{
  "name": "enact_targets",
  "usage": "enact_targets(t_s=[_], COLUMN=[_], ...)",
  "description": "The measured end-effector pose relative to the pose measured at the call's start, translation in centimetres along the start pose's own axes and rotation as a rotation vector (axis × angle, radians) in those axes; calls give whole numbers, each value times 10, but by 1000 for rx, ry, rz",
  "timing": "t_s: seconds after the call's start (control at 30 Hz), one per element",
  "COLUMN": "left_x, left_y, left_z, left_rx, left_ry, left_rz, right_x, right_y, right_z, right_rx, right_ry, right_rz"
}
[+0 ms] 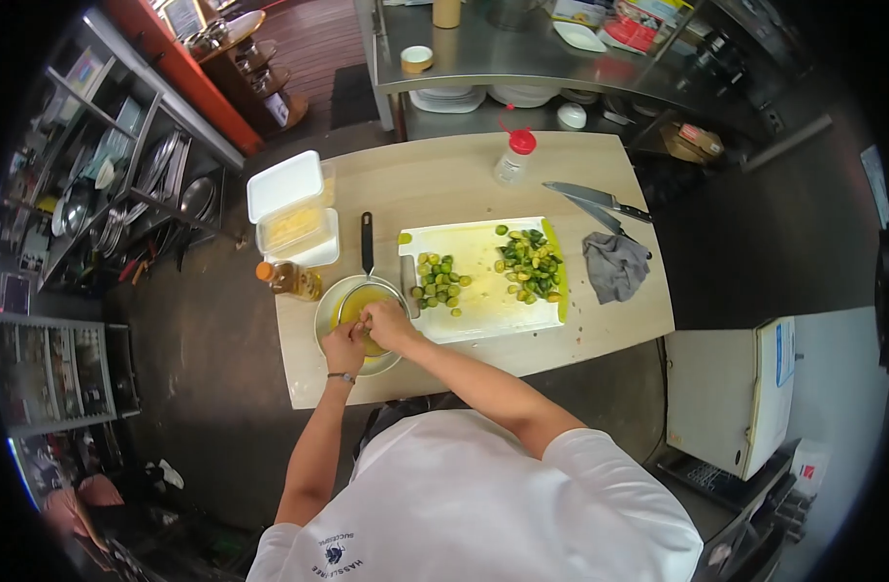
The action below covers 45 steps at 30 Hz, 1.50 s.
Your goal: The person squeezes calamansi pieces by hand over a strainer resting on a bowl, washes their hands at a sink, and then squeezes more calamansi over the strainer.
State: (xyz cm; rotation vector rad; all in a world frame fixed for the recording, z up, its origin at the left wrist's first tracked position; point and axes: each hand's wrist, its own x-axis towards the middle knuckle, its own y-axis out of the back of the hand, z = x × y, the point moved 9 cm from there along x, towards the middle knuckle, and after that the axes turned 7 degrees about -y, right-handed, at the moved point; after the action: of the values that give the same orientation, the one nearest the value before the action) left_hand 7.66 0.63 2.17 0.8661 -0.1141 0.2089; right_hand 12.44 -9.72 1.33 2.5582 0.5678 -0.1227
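Both my hands meet above a pale bowl [325, 306] at the table's left front. My left hand [344, 346] and my right hand [388, 324] have their fingers drawn together at a small thing I cannot make out. Under them a round strainer with a black handle [367, 242] rests across the bowl, with yellow liquid [367, 301] inside. Right of the bowl lies a white cutting board [483, 315] with green edges. On it are a pile of cut green pieces [441, 281] at the left and a larger pile [530, 267] at the right.
Behind the bowl stand an orange-capped bottle [294, 280] and plastic containers [294, 225]. A red-topped bottle [513, 160] stands at the back. Knives [595, 201] and a grey cloth [614, 267] lie at the right. A steel shelf [493, 70] runs behind the table [415, 175].
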Motion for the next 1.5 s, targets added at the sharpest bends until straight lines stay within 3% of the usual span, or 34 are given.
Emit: enact_targets(t_s=[0.37, 0.47, 0.57, 0.6, 0.63, 0.8, 0.87, 0.9, 1.0, 1.03, 1.1, 1.13, 1.2, 1.3, 1.5], left_x=[0, 10, 31, 40, 47, 68, 68, 70, 65, 62, 50, 44, 33, 19, -2], left_y=[-10, -18, -43, -60, -79, -185, -224, -222, -214, -210, -198, -190, -172, -141, -113], left_z=[13, 51, 112, 128, 143, 191, 189, 194, 207, 211, 216, 227, 234, 228, 171], left_rx=[162, 89, -96, -128, -160, -211, -288, -285, -235, -233, -222, -228, -206, -108, 98], left_ry=[-122, -180, -227, -238, -249, -322, -164, -166, -231, -261, -274, -354, -407, -469, -266], left_rz=[-94, -91, -106, -118, -131, -255, -474, -468, -451, -462, -463, -428, -363, -182, -213], right_x=[-19, -31, -50, -52, -61, -61, -52, -54, -70, -74, -86, -89, -87, -75, -62], right_y=[16, 48, 126, 150, 187, 263, 266, 271, 287, 289, 290, 285, 247, 203, 146], right_z=[18, 31, 67, 94, 97, 169, 189, 184, 175, 169, 172, 162, 155, 156, 114], right_rx=[92, 172, 257, 288, 56, -99, -42, -192, -209, -207, 186, 191, 476, 381, 464], right_ry=[-30, -6, -28, -152, -177, -229, -240, -227, -171, -165, -244, -230, -317, -281, -280], right_rz=[18, 114, 345, 376, 463, 521, 457, 457, 525, 520, 522, 506, 277, 190, 10])
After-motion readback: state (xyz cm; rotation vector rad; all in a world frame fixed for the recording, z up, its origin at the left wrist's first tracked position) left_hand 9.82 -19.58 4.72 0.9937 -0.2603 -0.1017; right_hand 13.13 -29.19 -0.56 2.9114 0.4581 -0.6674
